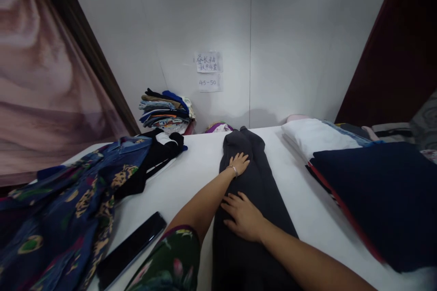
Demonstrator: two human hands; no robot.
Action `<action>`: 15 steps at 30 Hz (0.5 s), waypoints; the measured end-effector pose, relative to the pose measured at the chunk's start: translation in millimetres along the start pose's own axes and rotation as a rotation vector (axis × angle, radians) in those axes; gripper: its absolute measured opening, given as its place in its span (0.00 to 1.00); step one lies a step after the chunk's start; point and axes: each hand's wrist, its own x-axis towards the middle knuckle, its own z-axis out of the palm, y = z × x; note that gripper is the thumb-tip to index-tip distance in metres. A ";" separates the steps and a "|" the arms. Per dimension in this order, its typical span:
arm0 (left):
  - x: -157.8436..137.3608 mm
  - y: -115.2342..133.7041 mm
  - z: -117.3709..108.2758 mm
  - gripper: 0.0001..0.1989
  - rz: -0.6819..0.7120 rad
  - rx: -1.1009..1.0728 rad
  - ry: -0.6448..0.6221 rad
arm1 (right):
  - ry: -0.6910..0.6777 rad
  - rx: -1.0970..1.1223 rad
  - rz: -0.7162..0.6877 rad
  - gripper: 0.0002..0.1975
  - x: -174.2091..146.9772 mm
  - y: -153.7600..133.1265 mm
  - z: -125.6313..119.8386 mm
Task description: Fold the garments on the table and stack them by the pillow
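Observation:
A dark grey garment (266,186), folded into a long narrow strip, runs from the near edge toward the back of the white table (196,159). Its exact kind I cannot tell. My left hand (240,163) lies flat on its far part, fingers spread, with a bracelet at the wrist. Nearer to me, my right hand (244,218) rests open on the same cloth, its fingertips at the left side. Neither hand grips anything. My right forearm covers part of the near end.
Patterned denim clothing (92,195) and black clothing (160,154) lie on the left, by a phone (131,250). A stack of clothes (165,111) stands at the back. On the right are folded navy cloth (378,191) and a white garment (317,136). Paper signs (209,72) hang on the wall.

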 end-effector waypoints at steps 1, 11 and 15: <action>-13.4 0.8 0.9 0.27 -0.001 -0.016 -0.004 | 0.005 -0.001 -0.001 0.27 -0.1 0.2 0.1; -173.8 -22.8 21.3 0.27 0.000 -0.337 0.024 | 0.028 -0.006 -0.076 0.21 -0.4 1.6 3.1; -219.7 -17.0 42.0 0.32 -0.177 -0.480 0.220 | 0.084 0.178 -0.051 0.20 -0.8 5.1 2.9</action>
